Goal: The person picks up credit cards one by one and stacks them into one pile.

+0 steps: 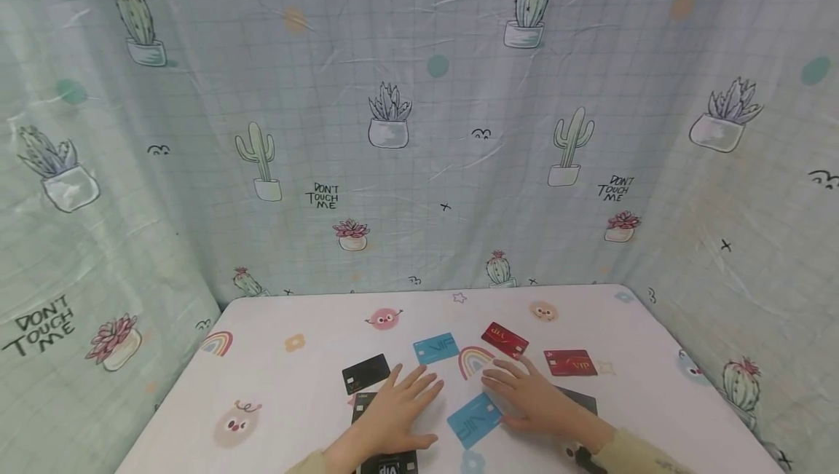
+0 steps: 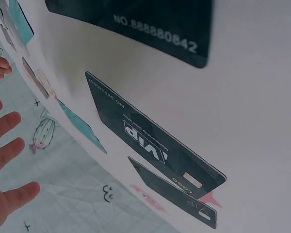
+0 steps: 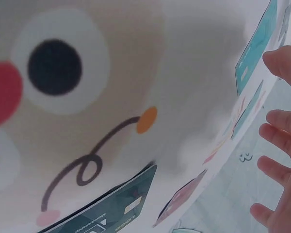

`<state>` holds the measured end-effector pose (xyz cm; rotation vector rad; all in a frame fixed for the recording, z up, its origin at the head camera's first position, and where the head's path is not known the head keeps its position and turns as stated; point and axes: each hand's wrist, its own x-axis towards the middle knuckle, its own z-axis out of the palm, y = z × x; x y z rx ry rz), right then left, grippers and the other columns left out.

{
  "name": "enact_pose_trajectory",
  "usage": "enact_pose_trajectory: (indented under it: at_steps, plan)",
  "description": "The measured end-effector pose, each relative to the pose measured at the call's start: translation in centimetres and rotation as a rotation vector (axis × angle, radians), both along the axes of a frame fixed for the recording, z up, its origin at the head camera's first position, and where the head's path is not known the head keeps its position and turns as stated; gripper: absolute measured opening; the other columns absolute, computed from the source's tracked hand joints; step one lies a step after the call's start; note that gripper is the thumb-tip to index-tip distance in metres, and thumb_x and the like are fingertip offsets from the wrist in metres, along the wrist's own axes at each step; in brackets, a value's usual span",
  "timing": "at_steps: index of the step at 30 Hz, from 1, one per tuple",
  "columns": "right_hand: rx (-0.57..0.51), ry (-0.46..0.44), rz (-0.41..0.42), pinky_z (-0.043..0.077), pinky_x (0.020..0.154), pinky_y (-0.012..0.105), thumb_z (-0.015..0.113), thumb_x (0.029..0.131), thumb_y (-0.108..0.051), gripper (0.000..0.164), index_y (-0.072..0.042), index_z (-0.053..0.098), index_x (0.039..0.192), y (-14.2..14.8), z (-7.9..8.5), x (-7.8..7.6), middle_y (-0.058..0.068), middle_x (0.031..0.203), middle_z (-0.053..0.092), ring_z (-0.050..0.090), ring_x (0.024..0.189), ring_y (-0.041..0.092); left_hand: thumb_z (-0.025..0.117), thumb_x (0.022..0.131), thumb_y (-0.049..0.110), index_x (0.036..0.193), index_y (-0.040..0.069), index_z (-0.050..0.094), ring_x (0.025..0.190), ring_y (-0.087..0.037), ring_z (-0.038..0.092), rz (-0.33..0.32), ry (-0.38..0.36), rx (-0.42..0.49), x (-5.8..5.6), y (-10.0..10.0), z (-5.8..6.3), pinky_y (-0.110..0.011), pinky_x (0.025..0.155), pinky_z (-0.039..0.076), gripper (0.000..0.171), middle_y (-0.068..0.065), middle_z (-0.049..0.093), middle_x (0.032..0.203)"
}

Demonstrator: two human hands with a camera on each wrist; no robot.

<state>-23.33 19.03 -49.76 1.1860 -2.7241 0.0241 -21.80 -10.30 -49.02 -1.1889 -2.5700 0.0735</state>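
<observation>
Near blue card (image 1: 472, 423) lies flat on the table (image 1: 295, 394), between my two hands, as we start with the head view. Just left of it is my left hand (image 1: 403, 410), fingers spread, gripping nothing. It partly covers the middle black card (image 1: 362, 405) and the near black card (image 1: 393, 464), both left of the near blue card; whether I touch them, I cannot tell. Up and left of the blue landmark, there's the far black card (image 1: 365, 373). Beyond the landmark, slightly left, the far blue card (image 1: 435, 348); beyond and slightly right, the left red card (image 1: 505, 340); farther right, the right red card (image 1: 570, 362). Just right of the landmark, my right hand (image 1: 534, 399) stretches its fingers, nothing grasped, and the right black card (image 1: 582, 399) peeks out past it.

Over to the left wrist: fingers apart, palm free, three black cards in sight, the near blue card partly in frame beyond them.

Right wrist now: fingers loose and empty, thumb overlapping the near blue card's edge; contact, I cannot tell. Well apart from that card, a big printed face (image 3: 123, 73) fills the frame.
</observation>
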Motion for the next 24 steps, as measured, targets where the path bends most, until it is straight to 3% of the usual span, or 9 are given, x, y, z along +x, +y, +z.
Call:
enact_pose_trajectory:
  at_steps: [7, 17, 24]
  plan:
    - [0.031, -0.021, 0.025, 0.027, 0.097, 0.059, 0.06, 0.079, -0.045, 0.059, -0.02, 0.044, 0.13, -0.4, 0.1, -0.1, -0.003, 0.132, 0.048, 0.038, 0.125, 0.025, 0.048, 0.078, 0.062, 0.128, 0.017, 0.048, 0.122, -0.023, 0.044, -0.026, -0.01, -0.035, -0.1, 1.0, -0.1, -0.053, 0.097, 0.033, 0.067, 0.0, 0.053, 0.126]
    - [0.048, 0.066, 0.097, 0.029, 0.096, 0.057, 0.059, 0.079, -0.047, 0.058, -0.018, 0.046, 0.128, -0.7, -0.7, -0.5, -0.003, 0.127, 0.052, 0.041, 0.121, 0.024, 0.051, 0.075, 0.062, 0.112, 0.02, 0.058, 0.109, -0.019, 0.052, -0.076, 0.095, -0.047, -0.1, 2.7, -0.4, -0.05, 0.092, 0.038, 0.056, 0.004, 0.059, 0.109]
    - [0.069, 0.065, 0.105, 0.03, 0.096, 0.056, 0.06, 0.079, -0.046, 0.057, -0.018, 0.047, 0.127, -0.8, -0.3, -0.4, -0.003, 0.124, 0.053, 0.042, 0.119, 0.022, 0.05, 0.076, 0.062, 0.111, 0.022, 0.057, 0.108, -0.016, 0.051, -0.059, 0.066, -0.104, 0.0, 3.6, -0.5, -0.049, 0.092, 0.039, 0.054, 0.006, 0.059, 0.108]
